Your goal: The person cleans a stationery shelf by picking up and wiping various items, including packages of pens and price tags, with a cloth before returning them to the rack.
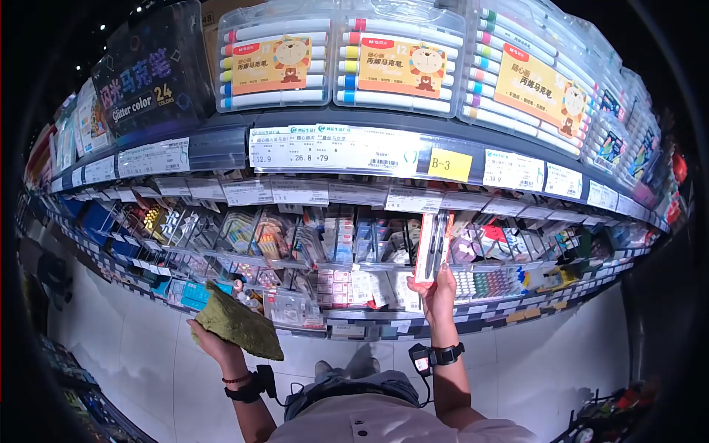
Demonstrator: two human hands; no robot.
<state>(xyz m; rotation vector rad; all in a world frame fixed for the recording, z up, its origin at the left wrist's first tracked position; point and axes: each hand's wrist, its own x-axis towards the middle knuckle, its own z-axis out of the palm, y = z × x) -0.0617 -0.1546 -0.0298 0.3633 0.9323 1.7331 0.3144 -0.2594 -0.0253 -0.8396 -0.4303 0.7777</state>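
You wore a pale shirt point(332, 427) with dark buttons point(360, 424). Black straps point(448, 354), with boxy devices point(266, 381) and dark cables point(427, 391), circled both wrists point(445, 336); your left also bore a reddish beaded bracelet point(237, 380).

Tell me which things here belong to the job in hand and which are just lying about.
In hand:
green cloth, held in the left hand
pen pack, held in the right hand

Just around:
marker cases on the upper shelf
dark Glitter color box
yellow B-3 label
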